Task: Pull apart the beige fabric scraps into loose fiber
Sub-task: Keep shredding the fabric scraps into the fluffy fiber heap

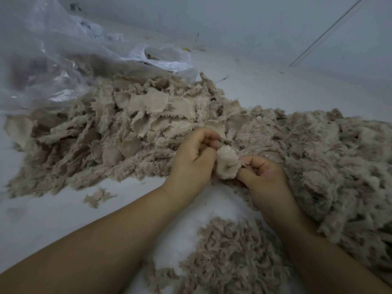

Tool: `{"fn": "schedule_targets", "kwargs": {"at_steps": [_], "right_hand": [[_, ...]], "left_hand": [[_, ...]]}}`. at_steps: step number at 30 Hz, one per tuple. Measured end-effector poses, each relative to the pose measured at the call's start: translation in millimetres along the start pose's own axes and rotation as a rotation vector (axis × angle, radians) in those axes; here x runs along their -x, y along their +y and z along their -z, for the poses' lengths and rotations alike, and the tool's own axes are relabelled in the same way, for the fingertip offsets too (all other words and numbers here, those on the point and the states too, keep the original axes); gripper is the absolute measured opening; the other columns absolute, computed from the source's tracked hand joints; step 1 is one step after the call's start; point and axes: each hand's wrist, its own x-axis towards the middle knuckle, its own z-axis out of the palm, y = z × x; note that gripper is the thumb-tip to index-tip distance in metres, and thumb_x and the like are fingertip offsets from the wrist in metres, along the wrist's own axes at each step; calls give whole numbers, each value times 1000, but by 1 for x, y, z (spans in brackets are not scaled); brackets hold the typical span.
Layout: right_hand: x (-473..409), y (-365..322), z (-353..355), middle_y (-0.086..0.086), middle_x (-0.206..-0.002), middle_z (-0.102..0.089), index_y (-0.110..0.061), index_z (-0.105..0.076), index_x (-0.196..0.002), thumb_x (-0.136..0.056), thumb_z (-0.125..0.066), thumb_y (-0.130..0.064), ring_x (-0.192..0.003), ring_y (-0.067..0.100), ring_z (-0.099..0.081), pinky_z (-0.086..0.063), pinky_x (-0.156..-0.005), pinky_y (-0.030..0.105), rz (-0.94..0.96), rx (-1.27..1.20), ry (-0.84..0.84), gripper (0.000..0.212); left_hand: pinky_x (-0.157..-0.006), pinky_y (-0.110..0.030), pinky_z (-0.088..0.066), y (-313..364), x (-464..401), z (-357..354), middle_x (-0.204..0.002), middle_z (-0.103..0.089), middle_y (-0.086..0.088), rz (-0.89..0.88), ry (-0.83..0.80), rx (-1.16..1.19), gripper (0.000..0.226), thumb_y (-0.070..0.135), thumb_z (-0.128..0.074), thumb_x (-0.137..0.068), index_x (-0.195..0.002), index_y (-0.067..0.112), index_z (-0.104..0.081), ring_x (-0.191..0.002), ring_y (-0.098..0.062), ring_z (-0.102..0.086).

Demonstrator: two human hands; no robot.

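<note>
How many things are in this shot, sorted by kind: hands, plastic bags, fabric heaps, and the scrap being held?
Hands: 2, left hand and right hand
Held beige scrap: 1, pinched by both hands
Fabric heaps: 2, scrap pile and loose fiber heap; individual scraps are too many to count
Plastic bags: at least 2, overlapping, exact number unclear
Total: 7

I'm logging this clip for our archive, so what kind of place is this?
Probably a bare workroom floor used for hand-sorting textile waste: a big pile of beige fabric scraps spreads over the pale floor beside clear plastic bags, against a plain wall.
</note>
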Motion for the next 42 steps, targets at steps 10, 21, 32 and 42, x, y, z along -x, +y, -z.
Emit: {"fn": "schedule_targets", "kwargs": {"at_steps": [10, 21, 32, 42], "right_hand": [[-5, -18, 1, -6, -37, -53, -13, -65, -79, -101, -41, -1, -31, 0, -48, -39, -39, 11, -202, -30, 31, 35], [5, -11, -1, -9, -49, -45, 17, -63, -90, -102, -48, -25, -50, 17, -47, -57, -61, 39, -25, -60, 42, 46], [1, -13, -2, -6, -49, -50, -16, -64, -56, -98, -48, -14, -47, 11, -46, -43, -44, 21, -88, -154, 210, 44], [3, -8, -4, -4, -65, -66, -23, -70, -61, -99, -47, -15, -57, 6, -57, -44, -47, 18, -21, -67, 198, 45]], "left_hand": [[-39, -20, -42, -9, -3, -1, -63, -63, -18, 159, -22, 69, 13, 5, -64, -92, -85, -6, -67, -44, -17, -56], [-38, -23, -36, -8, -3, 2, -54, -55, -20, 281, -102, 167, 46, 27, -52, -101, -77, -11, -61, -35, -24, -46], [-42, -27, -40, 4, -20, 12, -63, -60, -11, 76, 58, 580, 38, 37, -43, -102, -95, 3, -57, -42, -22, -52], [-81, -25, -44, -27, -13, -19, -104, -62, -6, -158, -226, -721, 24, 14, -67, -86, -110, 10, -66, -94, -17, -54]]}}
